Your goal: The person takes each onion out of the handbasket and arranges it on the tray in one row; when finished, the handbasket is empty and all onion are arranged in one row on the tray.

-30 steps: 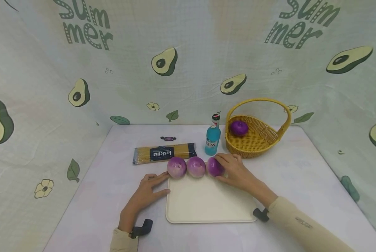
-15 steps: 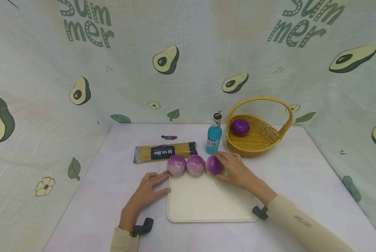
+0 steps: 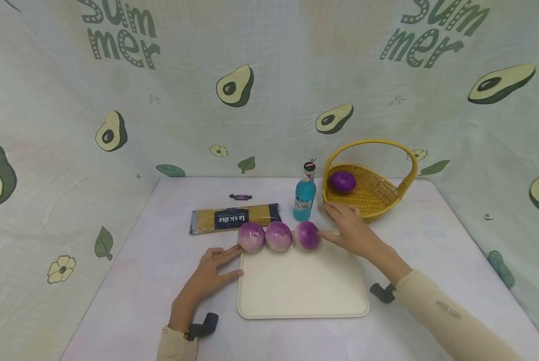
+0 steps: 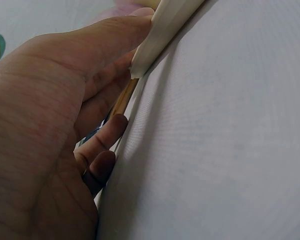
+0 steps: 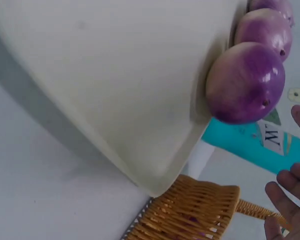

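Observation:
Three round purple-and-white vegetables stand in a row along the far edge of a cream tray [image 3: 303,286]: the left one [image 3: 251,237], the middle one [image 3: 279,236] and the right one [image 3: 307,235]. My left hand [image 3: 210,273] touches the tray's left side, its thumb on the rim and its fingers stretched toward the far-left corner beside the left vegetable. My right hand [image 3: 352,230] is spread with nothing in it, just right of the right vegetable and in front of the wicker basket [image 3: 373,193]. In the right wrist view, a gap separates its fingers [image 5: 285,200] from that vegetable [image 5: 246,82].
A darker purple round vegetable [image 3: 342,182] lies in the basket. Left of the basket stands a blue bottle [image 3: 304,198]. A pack of spaghetti [image 3: 235,218] lies behind the tray, with a small wrapped candy [image 3: 240,197] farther back. A printed cloth [image 3: 269,100] hangs behind the table.
My right hand has let go of the right vegetable and moved right, toward the basket. That vegetable stays at the tray's far edge. My left hand has kept its place.

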